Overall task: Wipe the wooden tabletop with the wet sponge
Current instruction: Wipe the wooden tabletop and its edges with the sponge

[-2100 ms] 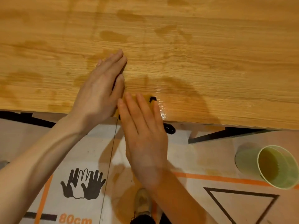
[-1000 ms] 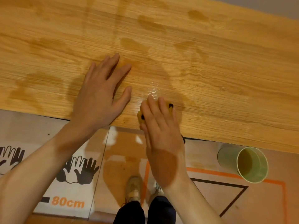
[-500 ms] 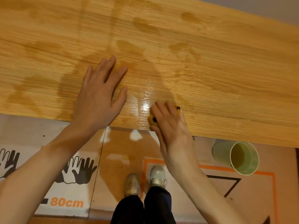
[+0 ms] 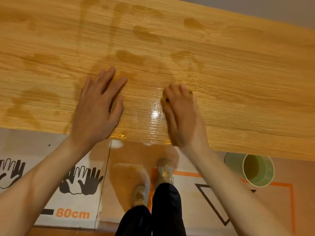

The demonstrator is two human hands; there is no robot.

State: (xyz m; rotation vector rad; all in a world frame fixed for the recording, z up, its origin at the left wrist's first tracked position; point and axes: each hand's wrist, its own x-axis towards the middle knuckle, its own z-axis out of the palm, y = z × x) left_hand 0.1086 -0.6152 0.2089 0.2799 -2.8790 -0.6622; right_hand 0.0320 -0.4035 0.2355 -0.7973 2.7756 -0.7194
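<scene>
The wooden tabletop (image 4: 238, 74) fills the upper half of the view, marked with dark damp patches and a glossy wet streak near its front edge. My right hand (image 4: 180, 116) lies over a yellow sponge (image 4: 165, 98) on that streak, with the fingers curled down over the sponge's far side. Only small yellow corners with dark marks show past my fingers. My left hand (image 4: 98, 106) rests flat on the wood to the left, fingers spread, holding nothing.
A pale green bucket (image 4: 259, 171) with cloudy water stands on the floor below the table's front edge, at the right. My shoes (image 4: 163, 169) stand on a floor mat (image 4: 75, 198) printed with hand shapes, "80cm" and orange lines.
My right hand has slid the sponge away from the front edge and a little to the right, leaving a shiny wet trail. The fingers have curled over the sponge. My left hand stayed flat.
</scene>
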